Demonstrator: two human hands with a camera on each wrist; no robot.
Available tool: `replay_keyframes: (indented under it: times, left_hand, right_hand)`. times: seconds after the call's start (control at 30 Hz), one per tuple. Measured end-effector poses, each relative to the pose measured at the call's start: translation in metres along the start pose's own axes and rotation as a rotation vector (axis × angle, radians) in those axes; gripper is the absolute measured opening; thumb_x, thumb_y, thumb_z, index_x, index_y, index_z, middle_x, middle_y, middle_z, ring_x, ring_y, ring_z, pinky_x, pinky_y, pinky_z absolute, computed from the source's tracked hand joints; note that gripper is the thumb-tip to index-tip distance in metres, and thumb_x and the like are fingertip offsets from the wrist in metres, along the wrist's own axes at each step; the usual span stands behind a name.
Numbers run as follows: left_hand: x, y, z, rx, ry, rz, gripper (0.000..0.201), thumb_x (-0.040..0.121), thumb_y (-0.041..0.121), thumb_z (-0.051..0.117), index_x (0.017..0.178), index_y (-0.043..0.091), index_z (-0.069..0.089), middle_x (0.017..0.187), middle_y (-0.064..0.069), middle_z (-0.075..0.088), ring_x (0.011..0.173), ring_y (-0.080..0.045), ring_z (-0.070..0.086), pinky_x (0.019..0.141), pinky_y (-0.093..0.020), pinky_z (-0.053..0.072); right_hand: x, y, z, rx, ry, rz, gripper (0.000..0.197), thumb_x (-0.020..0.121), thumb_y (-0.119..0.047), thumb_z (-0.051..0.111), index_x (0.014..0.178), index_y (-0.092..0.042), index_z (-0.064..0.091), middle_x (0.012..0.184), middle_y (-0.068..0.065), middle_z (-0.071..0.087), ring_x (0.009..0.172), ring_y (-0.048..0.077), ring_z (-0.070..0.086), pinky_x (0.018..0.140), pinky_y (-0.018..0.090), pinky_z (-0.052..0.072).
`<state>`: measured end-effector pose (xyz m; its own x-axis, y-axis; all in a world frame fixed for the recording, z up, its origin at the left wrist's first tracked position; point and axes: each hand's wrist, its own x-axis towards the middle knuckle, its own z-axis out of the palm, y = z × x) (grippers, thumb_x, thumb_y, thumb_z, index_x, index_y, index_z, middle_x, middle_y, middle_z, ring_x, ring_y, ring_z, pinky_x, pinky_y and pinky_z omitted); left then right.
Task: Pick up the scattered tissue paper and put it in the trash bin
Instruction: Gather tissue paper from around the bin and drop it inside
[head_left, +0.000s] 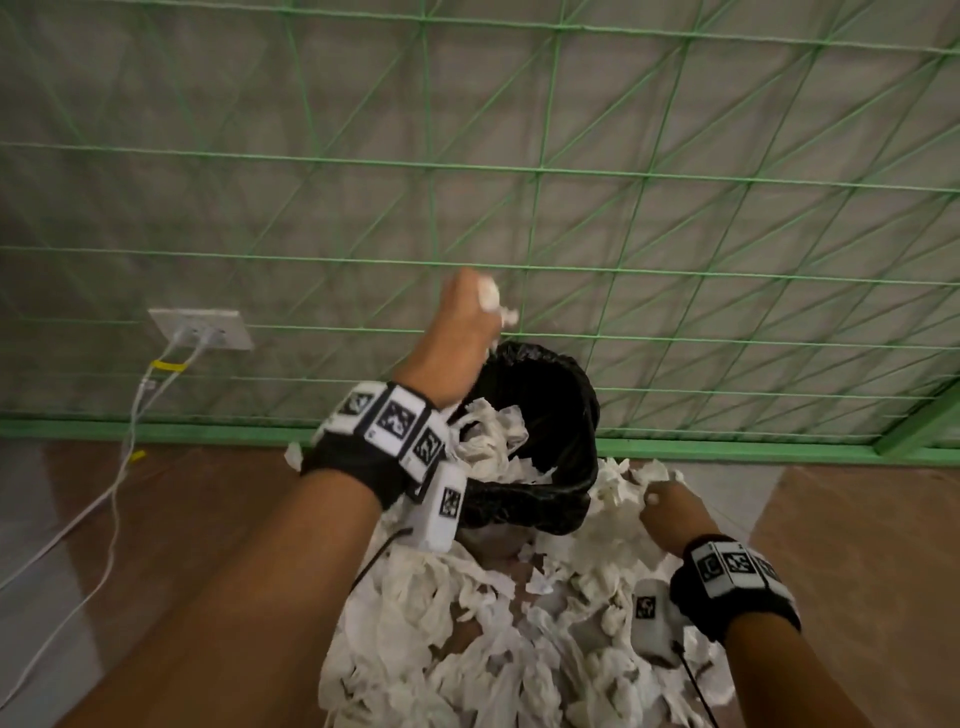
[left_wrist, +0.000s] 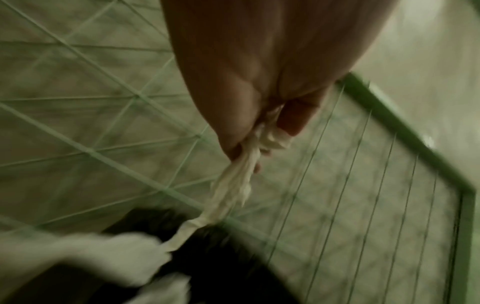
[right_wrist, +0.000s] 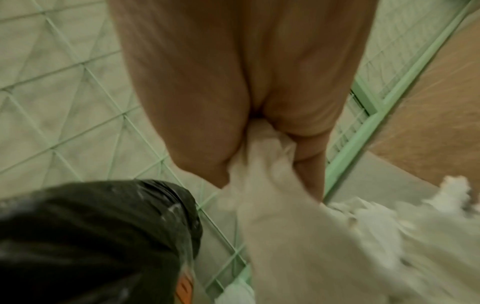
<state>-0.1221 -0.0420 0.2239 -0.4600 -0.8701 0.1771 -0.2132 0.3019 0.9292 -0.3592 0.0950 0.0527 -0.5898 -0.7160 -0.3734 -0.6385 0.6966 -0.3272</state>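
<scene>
At far left, a white wall outlet (head_left: 201, 328) carries two white cables (head_left: 122, 457) that trail down to the brown floor (head_left: 182, 519). Left hand (head_left: 464, 312): raised above the trash bin (head_left: 550, 499), fingers curled tight round a twisted strip of tissue (left_wrist: 233, 185); the left wrist view shows that strip running down from the fist to the bin. The bin is lined with a black bag (head_left: 566, 395), stands against the green wire grid (head_left: 540, 171), and holds crumpled tissue inside. Tissue paper (head_left: 467, 649) lies heaped on the floor in front of and to the right of the bin. Right hand (head_left: 670, 514): low, just right of the bin, fingers closed on a bunch of tissue (right_wrist: 272, 185) from the heap.
</scene>
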Motion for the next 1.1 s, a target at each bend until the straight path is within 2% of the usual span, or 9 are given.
replay_keyframes:
  times: [0.1,0.2,0.27,0.4,0.6,0.77,0.9,1.0,1.1]
  left_hand:
    - [-0.021,-0.055,0.015,0.360,-0.352,-0.180,0.019,0.088,0.024,0.047,0.108,0.024,0.049,0.100,-0.008,0.057,0.089,-0.028,0.057,0.075,-0.037,0.042]
    - [-0.036,-0.078,0.018,0.516,-0.501,-0.188,0.051,0.082,0.027,0.058,0.129,0.041,0.043,0.146,0.001,0.040,0.141,-0.019,0.031,0.110,-0.044,0.026]
    - [-0.038,-0.080,0.011,0.419,-0.305,-0.067,0.052,0.077,0.028,0.058,0.125,0.047,0.046,0.145,0.014,0.041,0.141,-0.011,0.030,0.116,-0.054,0.015]
    - [-0.040,-0.093,-0.017,0.263,0.312,-0.069,0.034,0.082,0.014,0.056,0.112,0.030,0.057,0.120,0.007,0.053,0.119,-0.017,0.049,0.105,-0.039,0.039]
    - [-0.064,-0.140,-0.021,0.233,0.108,-0.243,0.030,0.098,0.034,0.042,0.125,0.037,0.054,0.135,-0.003,0.045,0.126,-0.019,0.043,0.102,-0.031,0.032]
    - [-0.079,-0.164,-0.013,0.185,0.337,-0.295,0.031,0.099,0.027,0.035,0.124,0.022,0.053,0.126,-0.006,0.050,0.112,-0.017,0.048,0.098,-0.033,0.036]
    - [-0.106,-0.216,-0.011,0.540,0.044,-0.450,0.025,0.089,0.021,0.052,0.113,0.017,0.058,0.111,-0.015,0.056,0.102,-0.034,0.060,0.088,-0.039,0.048]
    - [-0.136,-0.247,0.001,0.725,-0.313,-0.534,0.054,0.081,0.040,0.051,0.132,0.026,0.048,0.128,-0.012,0.047,0.116,-0.033,0.053,0.100,-0.039,0.044]
    - [-0.159,-0.269,0.019,0.841,-0.543,-0.566,0.064,0.084,0.046,0.053,0.143,0.036,0.032,0.149,-0.008,0.028,0.133,-0.032,0.037,0.113,-0.038,0.030]
  right_hand:
    - [0.000,-0.011,-0.021,0.019,0.053,-0.061,0.013,0.085,-0.001,0.047,0.082,-0.005,0.058,0.099,0.022,0.065,0.103,0.037,0.061,0.075,0.028,0.039]
    - [-0.004,-0.024,-0.050,0.138,0.150,-0.114,0.018,0.088,-0.003,0.048,0.099,-0.011,0.061,0.099,0.018,0.066,0.096,0.036,0.064,0.077,0.033,0.048]
    - [-0.010,-0.035,-0.073,0.146,0.220,-0.155,0.019,0.094,-0.014,0.049,0.095,-0.008,0.067,0.105,0.022,0.068,0.101,0.035,0.063,0.082,0.032,0.044]
    - [-0.036,-0.075,-0.127,0.283,0.438,-0.206,0.053,0.100,-0.036,0.036,0.092,0.006,0.066,0.098,0.030,0.065,0.097,0.039,0.060,0.077,0.035,0.039]
    - [-0.070,-0.149,-0.163,0.586,0.706,-0.490,0.053,0.098,-0.038,0.036,0.064,0.002,0.044,0.064,0.010,0.043,0.065,0.023,0.039,0.061,0.034,0.029]
    - [-0.050,-0.184,-0.103,0.324,0.389,-0.680,0.025,0.099,-0.032,0.039,0.082,-0.015,0.046,0.088,0.009,0.052,0.083,0.025,0.050,0.071,0.029,0.034]
    - [-0.040,-0.168,-0.056,0.170,0.031,-0.710,0.027,0.094,-0.046,0.045,0.107,-0.027,0.059,0.113,0.000,0.047,0.100,0.018,0.049,0.090,0.030,0.039]
    - [-0.021,-0.143,-0.057,0.393,0.367,-0.674,0.021,0.094,-0.036,0.048,0.095,-0.022,0.063,0.097,0.005,0.059,0.095,0.020,0.054,0.083,0.032,0.042]
    - [0.009,-0.095,-0.055,0.564,0.596,-0.380,0.020,0.090,-0.028,0.050,0.084,-0.013,0.063,0.089,0.014,0.065,0.088,0.032,0.060,0.077,0.039,0.048]
